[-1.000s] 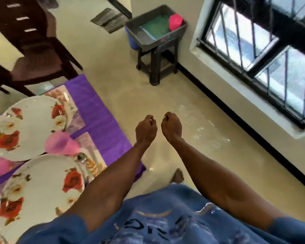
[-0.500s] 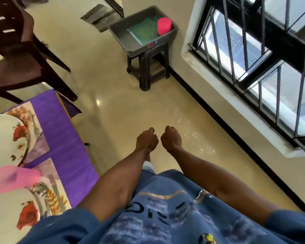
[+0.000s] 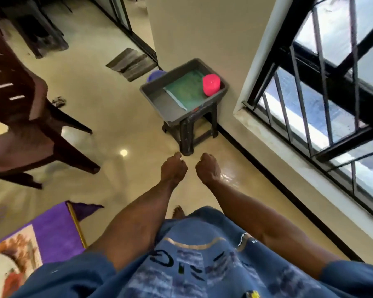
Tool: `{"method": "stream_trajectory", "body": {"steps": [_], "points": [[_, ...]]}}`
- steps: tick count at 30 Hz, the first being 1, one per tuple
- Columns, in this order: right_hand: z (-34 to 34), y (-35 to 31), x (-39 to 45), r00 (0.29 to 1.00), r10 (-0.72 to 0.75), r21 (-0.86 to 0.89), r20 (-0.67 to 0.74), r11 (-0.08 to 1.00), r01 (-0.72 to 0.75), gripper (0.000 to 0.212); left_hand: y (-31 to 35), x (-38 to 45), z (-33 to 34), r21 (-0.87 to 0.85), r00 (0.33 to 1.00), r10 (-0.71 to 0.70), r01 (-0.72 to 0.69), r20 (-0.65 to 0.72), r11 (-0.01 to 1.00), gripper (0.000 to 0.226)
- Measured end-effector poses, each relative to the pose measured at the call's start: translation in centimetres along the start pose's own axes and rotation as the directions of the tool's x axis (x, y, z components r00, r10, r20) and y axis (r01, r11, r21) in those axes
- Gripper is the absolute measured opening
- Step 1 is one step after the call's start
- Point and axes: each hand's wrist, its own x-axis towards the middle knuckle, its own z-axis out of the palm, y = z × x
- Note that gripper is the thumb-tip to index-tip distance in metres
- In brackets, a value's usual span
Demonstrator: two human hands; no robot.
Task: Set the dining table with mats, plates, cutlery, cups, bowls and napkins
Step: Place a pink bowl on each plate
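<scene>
Pink cup [image 3: 211, 84]: stands upright in the far right corner of the grey tray, its base on the green mat's right end, close to the cream wall.
Green mat [image 3: 184, 89]: lies flat on the tray floor, filling its right and middle part; the left strip of tray floor is bare.
Grey tray [image 3: 157, 100]: sits on top of the dark stool, far centre, well beyond both hands.
Dark stool [image 3: 188, 134]: stands on the floor against the wall's foot; its nearest leg is just beyond the left hand's knuckles in the view.
Left hand [image 3: 173, 169]: held out over the floor, fingers curled into a loose fist, grasping nothing.
Right hand [image 3: 207, 167]: just beside the left, apart from it, likewise clenched and holding nothing.
Table [image 3: 58, 231]: near left corner, covered with a purple cloth.
Patterned mat [image 3: 19, 244]: lies on the purple cloth at the near left edge.
Plate [image 3: 0, 274]: white with a red flower print, only partly in view, on the patterned mat.
Chair [image 3: 19, 117]: dark brown, left of the scene, blurred.
Blue tub [image 3: 156, 73]: peeks out behind the tray's far left side.
Floor mat [image 3: 130, 63]: grey striped, on the floor beyond the tray.
Window [image 3: 332, 93]: barred in black, right side.
Clothing [image 3: 192, 265]: blue printed fabric, near edge.
</scene>
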Motion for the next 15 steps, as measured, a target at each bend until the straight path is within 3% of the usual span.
{"method": "stream_trajectory", "body": {"steps": [8,15], "points": [[-0.2,-2.8,11.9,0.992,0.124,0.034,0.002,0.992,-0.124,0.018,0.9,10.4,0.9,0.099,0.977,0.073,-0.094,0.2,0.991,0.044],[-3.4,-4.3,28.7,0.986,0.151,0.025,0.065,0.988,-0.153,0.014,6.1,27.4,-0.9,0.083,0.986,0.019,-0.033,0.165,0.996,0.037]]}}
